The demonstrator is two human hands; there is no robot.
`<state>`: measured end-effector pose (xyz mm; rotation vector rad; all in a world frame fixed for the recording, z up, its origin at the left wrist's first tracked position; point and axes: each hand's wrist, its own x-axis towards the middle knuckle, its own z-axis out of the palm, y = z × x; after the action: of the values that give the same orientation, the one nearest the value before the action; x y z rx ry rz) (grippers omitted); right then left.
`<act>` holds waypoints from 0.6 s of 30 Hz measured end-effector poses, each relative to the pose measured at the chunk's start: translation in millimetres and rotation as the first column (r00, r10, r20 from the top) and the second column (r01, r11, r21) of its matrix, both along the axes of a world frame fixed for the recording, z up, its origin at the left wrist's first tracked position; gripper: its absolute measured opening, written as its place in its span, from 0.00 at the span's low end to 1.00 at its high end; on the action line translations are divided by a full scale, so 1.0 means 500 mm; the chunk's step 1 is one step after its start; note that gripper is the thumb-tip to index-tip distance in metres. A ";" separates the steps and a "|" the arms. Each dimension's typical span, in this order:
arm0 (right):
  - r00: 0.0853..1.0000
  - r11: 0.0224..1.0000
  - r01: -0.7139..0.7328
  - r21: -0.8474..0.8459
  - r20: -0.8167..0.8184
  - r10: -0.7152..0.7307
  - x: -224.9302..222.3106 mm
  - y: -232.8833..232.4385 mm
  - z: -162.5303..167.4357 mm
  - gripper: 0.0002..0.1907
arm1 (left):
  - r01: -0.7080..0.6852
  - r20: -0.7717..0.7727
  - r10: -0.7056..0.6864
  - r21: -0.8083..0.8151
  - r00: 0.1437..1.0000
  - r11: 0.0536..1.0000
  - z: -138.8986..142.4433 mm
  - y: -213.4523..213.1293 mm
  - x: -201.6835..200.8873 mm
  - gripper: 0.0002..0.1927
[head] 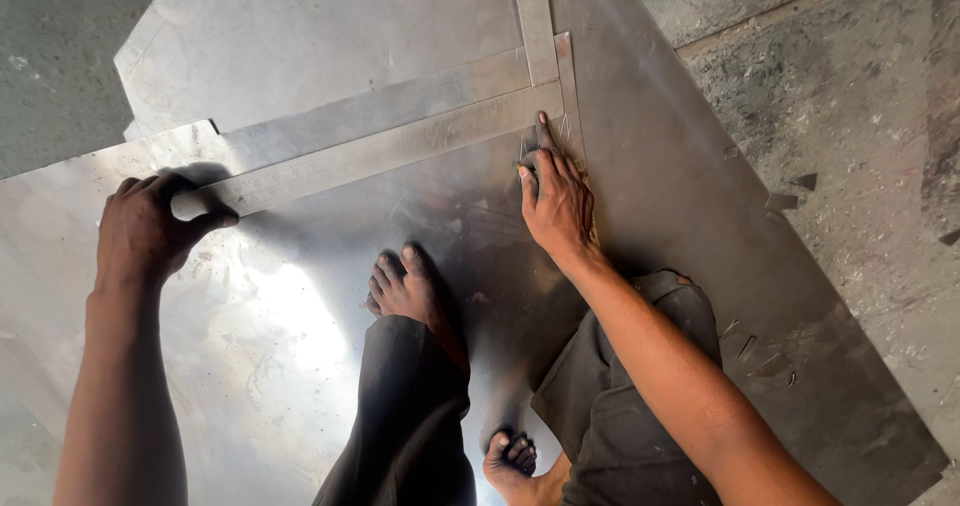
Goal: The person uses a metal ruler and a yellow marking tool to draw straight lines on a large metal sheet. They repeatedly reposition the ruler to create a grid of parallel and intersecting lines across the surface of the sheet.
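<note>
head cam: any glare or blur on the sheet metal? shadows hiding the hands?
Head view: strong glare patch on the metal sheet beside the bare foot; left hand dark, casting a shadow at the steel square's end; right hand evenly lit; image sharp, slight wide-angle stretch at edges.

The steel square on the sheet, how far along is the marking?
Done: the steel square lies flat on the metal sheet. In hand: the left hand pins its end; the right hand works at its corner. Left: no finished scribed line is clearly visible.
</note>
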<state>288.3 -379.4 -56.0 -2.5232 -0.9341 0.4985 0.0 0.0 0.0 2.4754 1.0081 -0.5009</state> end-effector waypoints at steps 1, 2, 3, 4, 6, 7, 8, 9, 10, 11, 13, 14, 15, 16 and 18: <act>1.000 1.000 0.001 0.016 0.005 -0.001 0.001 0.001 0.001 0.08 | 0.009 0.011 -0.009 0.011 1.000 1.000 0.000 0.001 0.001 0.28; 1.000 0.999 0.002 0.032 0.010 -0.002 0.002 0.002 0.001 0.08 | 0.011 0.006 -0.011 0.011 1.000 1.000 0.000 0.003 0.002 0.28; 1.000 0.999 0.003 0.048 0.014 -0.004 0.003 0.002 0.001 0.08 | 0.012 0.001 -0.012 0.011 1.000 1.000 -0.001 0.005 0.003 0.28; 0.999 0.999 0.001 0.049 0.036 -0.003 0.002 0.001 0.000 0.08 | 0.012 -0.006 -0.012 0.011 1.000 1.000 -0.002 0.006 0.004 0.28; 0.996 0.998 -0.006 0.055 0.085 0.001 0.006 0.002 -0.001 0.08 | 0.012 -0.034 -0.012 0.016 0.999 1.000 -0.004 0.009 0.011 0.27; 0.997 0.999 0.004 0.034 0.071 -0.007 0.009 0.003 -0.001 0.08 | 0.012 -0.048 -0.011 0.020 0.999 1.000 -0.005 0.012 0.016 0.27; 0.998 1.000 0.008 0.000 0.069 -0.008 -0.001 -0.034 -0.017 0.08 | -0.009 -0.045 0.009 -0.008 0.999 1.000 -0.040 -0.027 0.001 0.27; 0.999 1.000 0.011 -0.013 0.047 -0.011 -0.012 -0.014 -0.026 0.08 | -0.031 -0.063 0.030 -0.014 0.998 0.999 -0.041 -0.013 -0.012 0.27; 0.998 1.000 0.005 -0.006 0.057 -0.005 -0.013 -0.013 -0.026 0.08 | -0.044 -0.071 0.042 -0.028 0.997 0.999 -0.044 -0.012 -0.010 0.27; 0.998 1.000 -0.002 0.000 0.069 0.002 -0.013 -0.012 -0.025 0.07 | -0.055 -0.065 0.052 -0.037 0.997 0.998 -0.048 -0.013 -0.010 0.27; 0.996 0.999 -0.022 0.033 0.087 0.019 -0.010 -0.014 -0.020 0.07 | -0.080 -0.055 0.077 -0.055 0.996 0.995 -0.053 -0.017 -0.017 0.28; 0.995 0.998 -0.035 0.059 0.091 0.029 -0.009 -0.016 -0.016 0.07 | -0.091 -0.042 0.089 -0.061 0.995 0.994 -0.055 -0.020 -0.024 0.28; 0.994 0.995 -0.045 0.090 0.099 0.036 -0.008 -0.013 -0.013 0.08 | -0.100 -0.025 0.098 -0.064 0.995 0.993 -0.057 -0.019 -0.027 0.28; 0.997 0.997 -0.042 0.065 0.070 0.038 -0.004 -0.001 -0.001 0.08 | -0.104 -0.010 0.104 -0.079 0.995 0.991 -0.057 -0.009 -0.026 0.29; 0.999 0.999 -0.036 0.033 0.020 0.035 -0.002 0.005 0.012 0.07 | -0.100 0.026 0.103 -0.094 0.994 0.991 -0.057 -0.007 -0.029 0.27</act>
<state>287.5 -376.9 -50.1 -2.4895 -0.9880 0.4662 -14.5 -3.6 -28.7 2.3300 1.0678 -0.4645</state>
